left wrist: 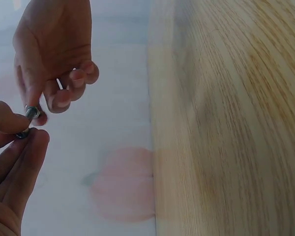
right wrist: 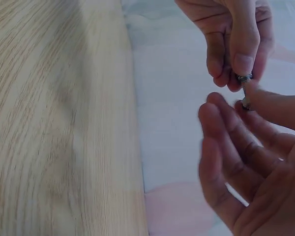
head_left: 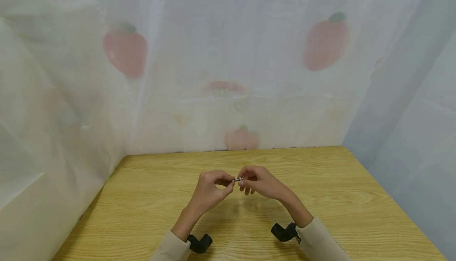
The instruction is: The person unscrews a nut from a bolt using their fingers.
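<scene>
Over the middle of the wooden table [head_left: 142,209], my left hand [head_left: 209,190] pinches one end of a small metal bolt [head_left: 235,180] between thumb and fingers. Its threaded shaft [left wrist: 31,112] points toward my right hand [head_left: 263,182]. The thumb and index finger of that hand pinch what looks like a nut [right wrist: 246,103] at the shaft's other end, while its remaining fingers are loosely bent and hold nothing. Both hands are raised off the tabletop, almost meeting at the bolt. Fingertips hide part of the bolt and the nut.
A pale curtain [head_left: 199,55] with printed strawberries hangs behind the table, and sheets hang along both sides. Each wrist bears a black camera mount, the left mount [head_left: 200,244] and the right mount [head_left: 284,232], close to the beige sleeves [head_left: 322,241].
</scene>
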The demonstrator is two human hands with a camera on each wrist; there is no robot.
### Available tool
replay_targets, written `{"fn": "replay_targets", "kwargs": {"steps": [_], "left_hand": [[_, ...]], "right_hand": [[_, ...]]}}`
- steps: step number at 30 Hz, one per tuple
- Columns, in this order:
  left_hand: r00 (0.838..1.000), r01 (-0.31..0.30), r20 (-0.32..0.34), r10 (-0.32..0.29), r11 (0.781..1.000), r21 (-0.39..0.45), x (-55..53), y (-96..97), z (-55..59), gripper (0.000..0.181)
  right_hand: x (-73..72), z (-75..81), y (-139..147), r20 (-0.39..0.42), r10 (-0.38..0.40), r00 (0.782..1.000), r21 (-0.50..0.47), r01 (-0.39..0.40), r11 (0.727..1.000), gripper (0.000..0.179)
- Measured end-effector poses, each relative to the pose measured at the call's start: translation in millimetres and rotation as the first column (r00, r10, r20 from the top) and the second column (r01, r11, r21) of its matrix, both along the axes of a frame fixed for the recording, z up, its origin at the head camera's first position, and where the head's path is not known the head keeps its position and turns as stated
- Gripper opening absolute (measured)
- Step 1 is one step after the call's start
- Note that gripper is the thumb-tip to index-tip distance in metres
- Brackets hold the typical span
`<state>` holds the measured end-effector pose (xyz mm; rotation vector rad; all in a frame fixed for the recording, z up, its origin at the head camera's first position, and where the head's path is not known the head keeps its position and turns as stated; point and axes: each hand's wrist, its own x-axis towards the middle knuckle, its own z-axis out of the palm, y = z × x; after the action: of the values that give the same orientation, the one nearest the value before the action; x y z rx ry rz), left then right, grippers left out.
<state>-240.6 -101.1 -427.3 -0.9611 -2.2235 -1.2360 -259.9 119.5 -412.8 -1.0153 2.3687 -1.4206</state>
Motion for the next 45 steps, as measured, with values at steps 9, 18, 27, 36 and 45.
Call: {"fn": "replay_targets", "kwargs": {"steps": [9, 18, 27, 36, 45], "left_hand": [[1.0, -0.008, -0.027, 0.008, 1.0, -0.003, 0.4, 0.1, 0.4, 0.008], [1.0, -0.008, -0.023, 0.008, 1.0, -0.001, 0.1, 0.4, 0.5, 0.008], [1.0, 0.003, -0.02, -0.003, 1.0, 0.007, 0.2, 0.6, 0.5, 0.008], [1.0, 0.008, -0.003, -0.008, 1.0, 0.002, -1.0, 1.3, -0.8, 0.009], [0.999, 0.017, -0.037, -0.016, 1.0, 0.018, -0.5, 0.8, -1.4, 0.011]], "right_hand": [[0.6, 1.3, 0.2, 0.006, 0.001, 1.0, 0.001, -0.001, 1.0, 0.021], [0.0, -0.1, -0.6, 0.007, -0.004, 1.0, -0.004, 0.004, 1.0, 0.021], [-0.7, -1.6, -0.9, 0.015, -0.004, 1.0, -0.019, 0.004, 1.0, 0.02], [-0.6, -0.6, -0.2, 0.026, 0.021, 0.999, -0.06, -0.02, 0.998, 0.02], [-1.8, -0.1, 1.2, 0.028, 0.037, 0.999, -0.058, -0.036, 0.998, 0.028]]}}
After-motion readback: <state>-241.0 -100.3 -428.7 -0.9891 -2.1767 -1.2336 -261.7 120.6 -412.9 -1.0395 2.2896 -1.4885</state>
